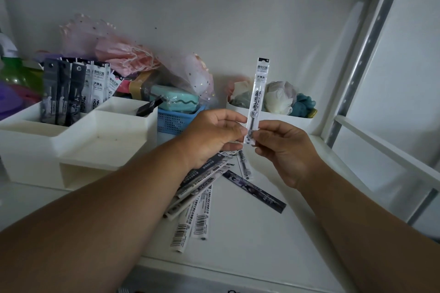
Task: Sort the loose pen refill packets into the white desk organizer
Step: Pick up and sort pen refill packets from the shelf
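White shelf [250,233] in a dim alcove, wall behind, metal upright at right. You hold 1 white refill packet [258,93] upright over the middle of the shelf, both hands on its lower end: left hand [214,135] with thumb and fingers pinching the left edge, right hand [285,150] with thumb and forefinger pinching the right edge.

Progress, my read: roughly half done. White desk organizer [78,140] sits at left; its far-left compartment has about 6 packets standing [71,93], 3 dark and roughly 3 white, count approximate due to overlap. 1 dark item [148,107] leans in the far-right compartment; can't tell what it is. Near tray looks bare.

Left to sort: loose pile [202,197] on the shelf under your hands, about 7 to 8 packets, partly hidden by your left wrist.

Around it: blue basket [173,121], white tub [285,121] at right.
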